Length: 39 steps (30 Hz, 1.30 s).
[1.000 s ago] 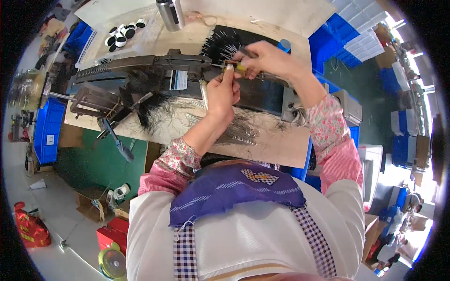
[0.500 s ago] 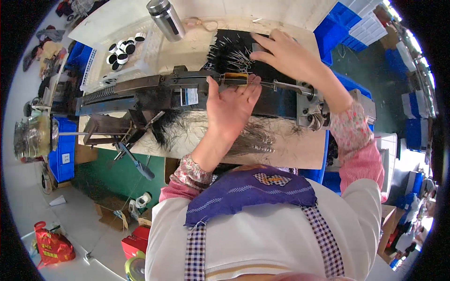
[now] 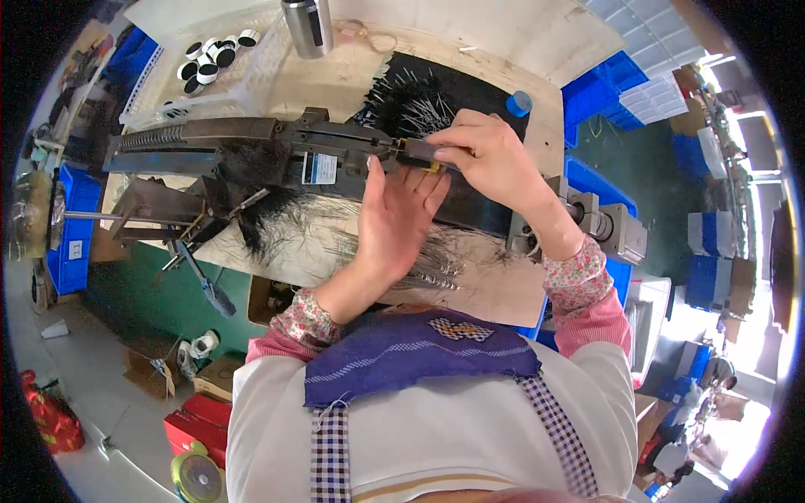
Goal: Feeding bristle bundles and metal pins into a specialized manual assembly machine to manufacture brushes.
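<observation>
Head view, left hand (image 3: 392, 222) spread, right hand (image 3: 496, 161) pinching flat dark piece (image 3: 420, 150), metal machine (image 3: 335, 136)

Steel flask (image 3: 309, 32) beside a pale basket (image 3: 243, 99) of white-and-black cylinders (image 3: 207, 72) — red bag (image 3: 54, 419) on the grey floor (image 3: 94, 369)

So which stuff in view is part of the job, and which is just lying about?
Apparently in use:
dark metal bench machine, left hand open at it
dark piece, seemingly pinched by right hand
probably the bristly wires on the black sheet

Apparently just lying about:
steel flask
blue cylinder
red bag
</observation>
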Motion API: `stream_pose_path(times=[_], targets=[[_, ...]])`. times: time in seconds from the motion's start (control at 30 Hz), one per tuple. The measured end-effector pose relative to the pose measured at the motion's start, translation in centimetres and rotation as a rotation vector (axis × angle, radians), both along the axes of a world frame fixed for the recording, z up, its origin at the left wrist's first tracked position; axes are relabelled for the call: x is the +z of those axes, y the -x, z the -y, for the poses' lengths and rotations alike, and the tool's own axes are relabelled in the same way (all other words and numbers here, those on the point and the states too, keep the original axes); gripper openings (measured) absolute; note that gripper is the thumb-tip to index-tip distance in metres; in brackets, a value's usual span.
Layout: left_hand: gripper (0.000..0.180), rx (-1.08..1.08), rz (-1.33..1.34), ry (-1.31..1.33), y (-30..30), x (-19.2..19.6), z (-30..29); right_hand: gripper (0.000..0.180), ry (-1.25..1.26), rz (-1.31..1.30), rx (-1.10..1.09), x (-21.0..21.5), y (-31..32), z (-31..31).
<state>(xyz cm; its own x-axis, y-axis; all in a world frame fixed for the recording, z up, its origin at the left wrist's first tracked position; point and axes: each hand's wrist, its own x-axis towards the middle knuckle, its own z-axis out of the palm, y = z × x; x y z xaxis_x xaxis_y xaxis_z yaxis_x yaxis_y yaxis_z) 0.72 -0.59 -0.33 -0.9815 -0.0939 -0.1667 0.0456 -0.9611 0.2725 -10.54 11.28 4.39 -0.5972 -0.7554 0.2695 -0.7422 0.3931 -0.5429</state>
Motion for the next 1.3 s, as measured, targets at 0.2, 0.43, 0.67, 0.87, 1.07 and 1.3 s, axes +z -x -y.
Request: stream_pose_path(times=[0.2,0.43,0.67,0.87,1.07,1.3], targets=[[0.062,-0.069,-0.015,0.019,0.1,0.0,0.8,0.014,-0.09,-0.186,-0.024,1.0,-1.0,-0.7],[0.064,-0.113,0.005,-0.035,0.2,0.3,0.8,0.019,0.045,-0.405,0.065,0.4,-2.9,0.1],[0.067,-0.062,-0.051,0.048,-0.7,0.0,1.6,0.02,0.127,-0.105,-0.196,3.5,-3.1,-0.6],[0.055,-0.045,0.022,0.081,-0.8,0.7,1.7,0.024,-0.329,-0.292,-0.101,2.1,-5.2,1.1],[0.056,-0.069,0.122,0.11,-0.6,2.5,1.4,0.019,-0.388,-0.456,-0.048,1.4,-5.4,1.6],[0.039,-0.098,0.142,0.229,0.0,-0.3,0.9,0.024,-0.228,-0.242,-0.118,-0.8,-6.5,-2.0]])
